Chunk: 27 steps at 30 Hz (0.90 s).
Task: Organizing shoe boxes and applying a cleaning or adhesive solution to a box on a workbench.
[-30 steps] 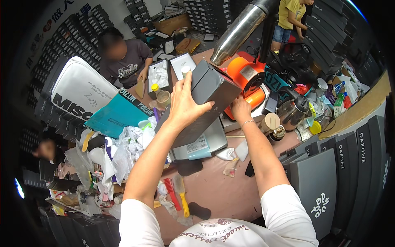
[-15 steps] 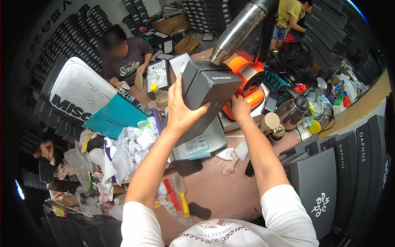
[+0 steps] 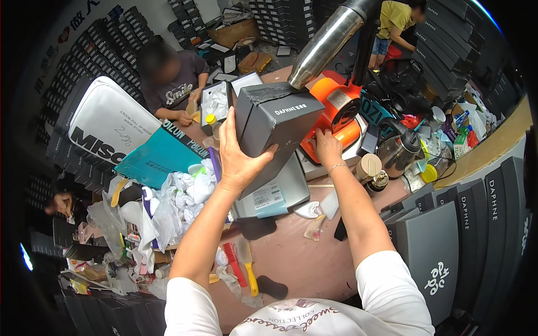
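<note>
Tilted up over the table, a dark grey shoebox (image 3: 280, 123) is gripped from its left side by my left hand (image 3: 241, 157), thumb on the near face and fingers along the far edge. A steel nozzle (image 3: 322, 50) comes down to the box's taped top edge; whether they touch I cannot tell. Right of the box stands an orange hot-air blower (image 3: 336, 103). My right hand (image 3: 328, 148) is closed against its lower part, with the fingertips partly hidden. Beneath the raised box lies another grey shoebox (image 3: 272, 196) with a label and a pale blue strip.
A kettle (image 3: 399, 148) and bottles stand at right. Crumpled white paper (image 3: 182, 196) fills the left side. A red comb (image 3: 234, 263) and a yellow-handled brush (image 3: 246, 266) lie nearer me. Shoeboxes (image 3: 431, 263) stack at right. A co-worker (image 3: 176, 84) sits across the table.
The shoebox has shifted slightly left and turned, showing more of its taped top edge, and my left hand has moved with it. My right hand stays put. The co-worker's hands have moved together.
</note>
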Available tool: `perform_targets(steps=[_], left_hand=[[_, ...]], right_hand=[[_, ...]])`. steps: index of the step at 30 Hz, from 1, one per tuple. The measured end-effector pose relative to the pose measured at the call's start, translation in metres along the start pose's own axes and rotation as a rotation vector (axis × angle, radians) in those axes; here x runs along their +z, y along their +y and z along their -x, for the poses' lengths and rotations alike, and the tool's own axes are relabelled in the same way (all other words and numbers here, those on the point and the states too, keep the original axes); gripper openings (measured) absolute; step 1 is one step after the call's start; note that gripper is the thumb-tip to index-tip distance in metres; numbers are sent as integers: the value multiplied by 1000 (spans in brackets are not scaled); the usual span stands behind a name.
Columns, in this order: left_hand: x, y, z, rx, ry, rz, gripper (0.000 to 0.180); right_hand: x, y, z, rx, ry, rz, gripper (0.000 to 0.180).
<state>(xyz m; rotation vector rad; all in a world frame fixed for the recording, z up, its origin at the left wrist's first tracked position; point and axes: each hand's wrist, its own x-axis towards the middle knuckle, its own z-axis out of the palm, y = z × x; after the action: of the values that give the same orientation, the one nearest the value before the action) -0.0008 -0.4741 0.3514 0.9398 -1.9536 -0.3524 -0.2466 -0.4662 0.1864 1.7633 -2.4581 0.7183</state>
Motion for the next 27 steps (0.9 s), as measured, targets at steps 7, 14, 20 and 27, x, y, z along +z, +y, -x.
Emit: perform_targets(steps=[7, 14, 20, 27], left_hand=[[-7, -3, 8, 26, 44, -8, 110], [-16, -5, 15, 14, 52, 10, 112], [-23, -4, 19, 6, 65, 11, 112], [-26, -3, 21, -16, 64, 40, 112]], right_hand=[[-2, -2, 1, -4, -1, 3, 30], [-2, -1, 1, -5, -9, 15, 30], [-1, -1, 1, -10, -8, 25, 30], [1, 1, 1, -13, -13, 35, 33]])
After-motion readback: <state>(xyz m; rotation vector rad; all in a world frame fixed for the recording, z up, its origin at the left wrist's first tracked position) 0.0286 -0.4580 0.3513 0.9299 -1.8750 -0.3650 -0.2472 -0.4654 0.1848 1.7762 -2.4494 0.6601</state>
